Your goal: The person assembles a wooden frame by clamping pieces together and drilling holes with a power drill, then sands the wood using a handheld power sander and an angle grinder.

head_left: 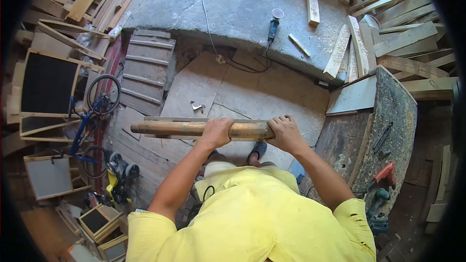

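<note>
A long turned wooden post, rounded and tapered toward its left end, lies level across the front of my body. My left hand wraps over its middle from above. Around the thicker right end, my right hand is closed, fingers over the top and thumb side toward the post. Straight wooden edges show just behind and below the post, partly hidden by it. Below it, one of my feet in a dark shoe shows on the floor.
An angle grinder with its cord lies on the concrete ledge ahead. To the right stands a workbench with a cordless drill. A bicycle and framed boards are at left; planks pile up at the right back.
</note>
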Motion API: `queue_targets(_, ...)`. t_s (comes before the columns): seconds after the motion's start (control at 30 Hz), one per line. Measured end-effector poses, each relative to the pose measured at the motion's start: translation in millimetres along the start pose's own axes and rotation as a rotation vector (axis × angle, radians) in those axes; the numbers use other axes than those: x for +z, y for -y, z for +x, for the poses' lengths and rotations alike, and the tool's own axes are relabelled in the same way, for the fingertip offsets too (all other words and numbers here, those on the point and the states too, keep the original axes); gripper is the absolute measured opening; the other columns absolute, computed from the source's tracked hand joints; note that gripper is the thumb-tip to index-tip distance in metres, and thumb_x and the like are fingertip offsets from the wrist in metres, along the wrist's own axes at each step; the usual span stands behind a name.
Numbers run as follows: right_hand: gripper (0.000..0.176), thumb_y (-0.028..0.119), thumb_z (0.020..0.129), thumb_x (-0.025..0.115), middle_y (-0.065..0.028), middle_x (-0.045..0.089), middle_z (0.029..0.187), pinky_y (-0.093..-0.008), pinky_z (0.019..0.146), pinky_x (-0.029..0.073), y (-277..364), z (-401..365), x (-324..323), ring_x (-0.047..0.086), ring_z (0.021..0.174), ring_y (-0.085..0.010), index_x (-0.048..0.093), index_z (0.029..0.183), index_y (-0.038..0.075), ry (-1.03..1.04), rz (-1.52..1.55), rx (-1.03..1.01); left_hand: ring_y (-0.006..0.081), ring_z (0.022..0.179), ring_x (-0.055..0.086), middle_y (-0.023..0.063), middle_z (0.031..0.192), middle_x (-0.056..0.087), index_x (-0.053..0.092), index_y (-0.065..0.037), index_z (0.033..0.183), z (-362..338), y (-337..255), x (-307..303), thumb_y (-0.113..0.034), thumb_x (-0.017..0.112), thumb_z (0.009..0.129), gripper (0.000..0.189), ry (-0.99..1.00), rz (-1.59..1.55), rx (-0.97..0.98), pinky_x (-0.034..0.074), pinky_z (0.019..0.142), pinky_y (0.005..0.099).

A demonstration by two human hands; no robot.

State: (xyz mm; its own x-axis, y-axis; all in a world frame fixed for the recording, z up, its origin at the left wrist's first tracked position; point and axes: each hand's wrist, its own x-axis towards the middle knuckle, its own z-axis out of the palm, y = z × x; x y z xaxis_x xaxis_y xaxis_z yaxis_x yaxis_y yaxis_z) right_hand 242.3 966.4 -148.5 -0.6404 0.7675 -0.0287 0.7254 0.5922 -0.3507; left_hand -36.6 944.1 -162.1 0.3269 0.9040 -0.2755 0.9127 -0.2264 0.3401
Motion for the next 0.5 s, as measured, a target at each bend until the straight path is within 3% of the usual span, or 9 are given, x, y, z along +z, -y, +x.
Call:
queue_targets(0.03, 0.049, 0.034, 0.065, 0.082, -0.0052, 0.066, 0.100, -0.0433, 0.090, 0.043, 4, 1, 4, 0.060, 0.097, -0.0255, 0.061, 0.102, 0.011, -0.013, 0.043, 0.028, 0.0338, 0.097, 0.062, 0.0146, 0.101, 0.065, 0.059, -0.008, 0.103, 1, -7, 1, -0.022, 0.075, 0.068, 0.042, 0.020, -0.009, 0.017, 0.049, 0.080, 0.0437)
queue_targets(0.17, 0.048, 0.035, 0.064, 0.082, -0.0051, 0.067, 0.101, -0.0455, 0.093, 0.041, 3, -1, 14, 0.060, 0.099, -0.0249, 0.062, 0.101, 0.011, -0.112, 0.142, 0.011, 0.0315, 0.096, 0.063, 0.0127, 0.099, 0.065, 0.059, -0.009, 0.103, 9, -41, 5, -0.033, 0.078, 0.068, 0.046, -0.071, -0.024, 0.125, 0.050, 0.082, 0.0433)
queue_targets(0.5, 0.053, 0.035, 0.063, 0.082, -0.0045, 0.067, 0.104, -0.0437, 0.094, 0.040, 13, -6, 5, 0.060, 0.101, -0.0240, 0.064, 0.109, 0.013, -0.095, 0.099, -0.008, 0.0312, 0.098, 0.063, 0.0108, 0.100, 0.066, 0.059, -0.011, 0.105, 7, -50, 8, -0.042, 0.077, 0.072, 0.048, -0.051, -0.066, 0.111, 0.049, 0.084, 0.0436)
